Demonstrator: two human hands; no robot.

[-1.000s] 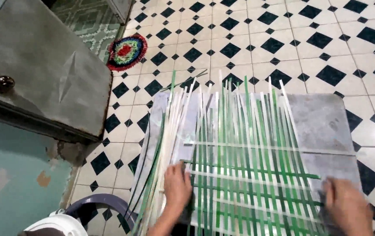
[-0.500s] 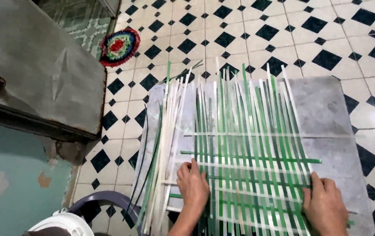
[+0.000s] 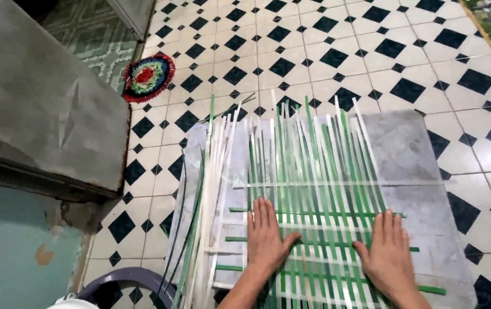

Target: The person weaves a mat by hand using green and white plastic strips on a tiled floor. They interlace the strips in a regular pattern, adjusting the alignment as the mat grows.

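Pressing flat on the weave (image 3: 314,229), both hands lie open, palms down, fingers spread toward the far end; neither closes on anything. The left hand (image 3: 267,234) rests on the weave's left part, the right hand (image 3: 389,254) on its right part, with several upright strips running between them.

The weave is a mat of thin green and white strips, long ones running away from the person and a few crosswise ones laced through near the hands. It lies on a grey slab (image 3: 405,154) set on the black-and-white tiled floor (image 3: 371,51). A loose bundle of strips (image 3: 211,189) lies just beside its left edge.

The strips look light, springy and smooth, likely to slide and fan apart where unlaced. Flat pressure over the laced rows should hold them better than pinching; a single strip is best taken near its free end.
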